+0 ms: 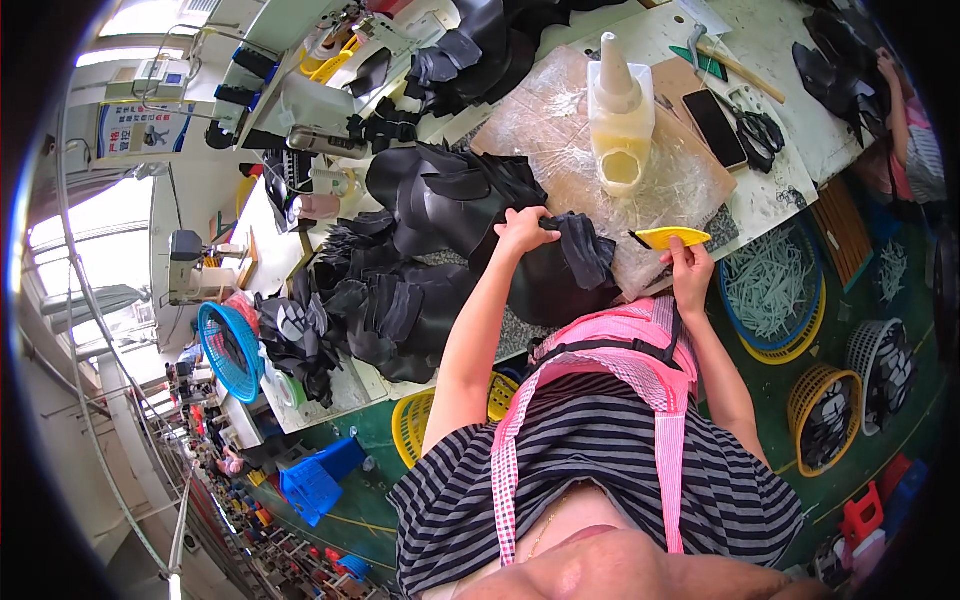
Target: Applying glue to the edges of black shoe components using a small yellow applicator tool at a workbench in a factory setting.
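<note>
My left hand (525, 230) is closed on the edge of some small black sheet pieces (582, 252), which look like leather or a similar sheet material. These lie fanned over a larger black piece (555, 295) at the near edge of the table. In my right hand (688, 272) is a flat yellow wedge-shaped tool (672, 238) with a dark tip, pinched between thumb and fingers. The tip points left, toward the black pieces but apart from them. Beyond the hands, a whitish cone-topped plastic container (622, 125) stands on a glue-smeared brown board (540, 125).
Heaps of black cut pieces (430, 200) cover the table's left side. A phone (715, 130), scissors (758, 135) and a hammer (740, 72) lie at the far right. Baskets (825, 420) stand on the floor to the right. Another person's arm (897, 120) shows at the far right.
</note>
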A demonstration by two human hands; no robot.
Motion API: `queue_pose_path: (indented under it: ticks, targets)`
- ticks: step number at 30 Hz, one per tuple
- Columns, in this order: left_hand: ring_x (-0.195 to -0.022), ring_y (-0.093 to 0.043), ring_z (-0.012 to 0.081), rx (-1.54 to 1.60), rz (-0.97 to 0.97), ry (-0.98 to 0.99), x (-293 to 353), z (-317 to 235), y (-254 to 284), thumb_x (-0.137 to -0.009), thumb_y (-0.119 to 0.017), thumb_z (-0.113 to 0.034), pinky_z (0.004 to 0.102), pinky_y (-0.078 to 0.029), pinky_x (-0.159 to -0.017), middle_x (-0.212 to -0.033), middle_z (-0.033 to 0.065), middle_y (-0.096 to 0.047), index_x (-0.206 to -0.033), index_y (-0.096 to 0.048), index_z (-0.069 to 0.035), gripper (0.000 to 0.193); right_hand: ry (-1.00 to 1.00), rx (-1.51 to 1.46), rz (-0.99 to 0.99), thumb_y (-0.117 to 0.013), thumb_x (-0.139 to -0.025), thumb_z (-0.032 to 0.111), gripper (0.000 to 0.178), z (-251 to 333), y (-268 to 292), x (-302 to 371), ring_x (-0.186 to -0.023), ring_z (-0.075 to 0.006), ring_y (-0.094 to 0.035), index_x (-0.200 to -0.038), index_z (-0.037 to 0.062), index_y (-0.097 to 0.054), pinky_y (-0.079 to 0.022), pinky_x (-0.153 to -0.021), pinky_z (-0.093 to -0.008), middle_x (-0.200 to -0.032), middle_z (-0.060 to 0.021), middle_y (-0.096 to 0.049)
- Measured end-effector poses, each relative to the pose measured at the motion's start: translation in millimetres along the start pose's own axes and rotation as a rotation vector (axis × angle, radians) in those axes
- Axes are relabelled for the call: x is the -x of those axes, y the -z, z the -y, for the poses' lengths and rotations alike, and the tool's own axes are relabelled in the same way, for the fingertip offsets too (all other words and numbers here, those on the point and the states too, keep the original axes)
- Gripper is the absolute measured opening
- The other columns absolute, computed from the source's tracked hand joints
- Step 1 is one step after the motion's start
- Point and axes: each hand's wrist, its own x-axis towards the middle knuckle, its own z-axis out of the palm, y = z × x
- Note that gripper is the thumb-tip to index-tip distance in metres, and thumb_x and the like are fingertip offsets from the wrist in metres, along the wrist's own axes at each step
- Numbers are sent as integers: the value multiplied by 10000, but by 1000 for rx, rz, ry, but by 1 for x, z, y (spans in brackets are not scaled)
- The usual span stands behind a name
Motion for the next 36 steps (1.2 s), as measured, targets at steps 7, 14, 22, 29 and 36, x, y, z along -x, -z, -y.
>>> queue_pose_path:
  ticks: [7, 14, 22, 29, 36]
  targets:
    - [-963, -564, 297, 332, -329, -455, 57, 21, -12, -743, -788, -171, 350, -439, -881, -1013, 111, -624, -1019, -675, -103, 306, -4, 16, -25, -606, -986, 164, 187, 0, 14, 2, -630, -70, -604, -975, -16, -655, -467, -600, -214, -730, -21, -653]
    - [-1251, -432, 346, 318, -602, -627, 117, 45, -17, -634, -802, -36, 456, -362, -1039, -1254, 87, -549, -876, -711, -139, 277, -32, 9, -23, -609, -989, 201, 215, -7, 22, -7, -613, -66, -582, -933, -1, -655, -457, -603, -217, -703, -12, -641]
    - [-1368, -394, 354, 135, -507, -762, 128, 68, 7, -688, -775, -53, 514, -272, -1136, -1275, 100, -580, -851, -672, -99, 198, 5, 124, 75, -618, -980, 210, 247, 9, -12, -26, -617, -82, -581, -861, -4, -644, -446, -604, -237, -684, -18, -635]
    - [-864, -629, 223, 694, -513, -592, 144, 119, -4, -788, -732, -16, 312, -481, -771, -870, 91, -645, -914, -601, -22, 181, -30, 112, -12, -624, -982, 265, 343, -20, 4, -41, -613, -90, -520, -736, 27, -606, -430, -587, -261, -682, -19, -605]
    - [-840, -544, 46, 1449, -1139, -285, 224, 239, 59, -894, -678, -50, 229, -471, -770, -917, -44, -613, -917, -614, -82, 75, -167, -30, -152, -658, -961, 289, 263, -31, 6, -62, -618, -59, -525, -924, 31, -632, -428, -571, -199, -741, 9, -602]
